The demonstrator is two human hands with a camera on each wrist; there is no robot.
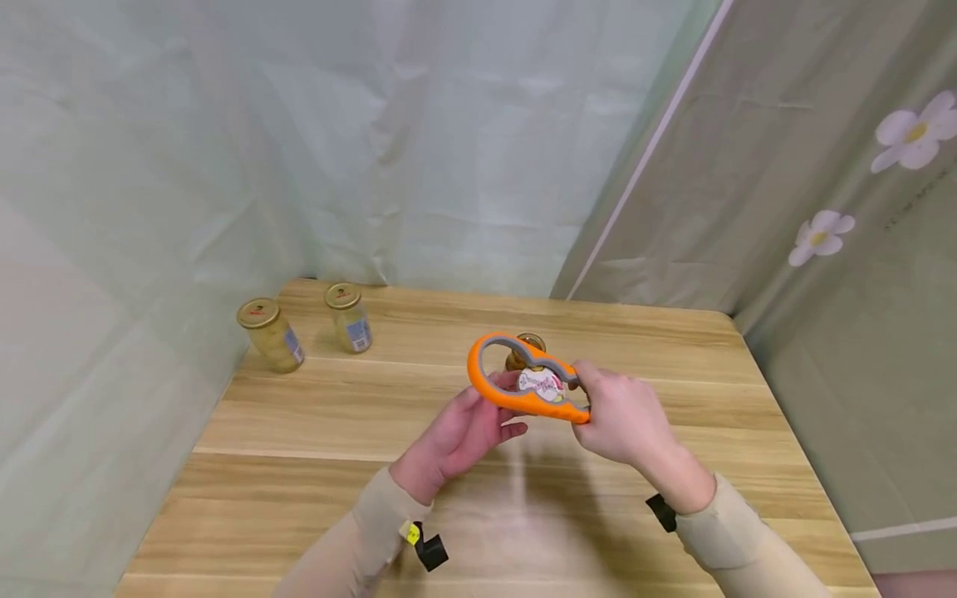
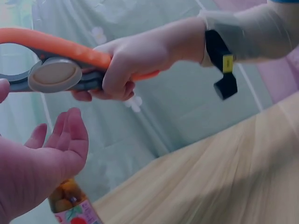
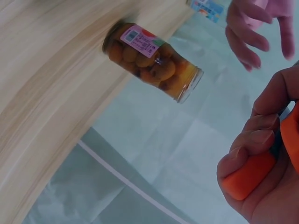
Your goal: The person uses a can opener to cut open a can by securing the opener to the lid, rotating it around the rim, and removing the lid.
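Observation:
My right hand grips the handles of an orange and grey jar opener, raised above the table. A white printed lid sits between the opener's grey inner edges; its pale underside shows in the left wrist view. Fingers loosely bent, my left hand is held palm up by the opener's looped end; whether a fingertip touches the loop I cannot tell. Behind the opener a glass jar of round amber fruit stands on the table, its top without a lid. A pink label wraps its side.
Two closed jars with gold lids, one nearer the left edge and one farther back, stand on the wooden table. Pale curtains hang behind and beside it.

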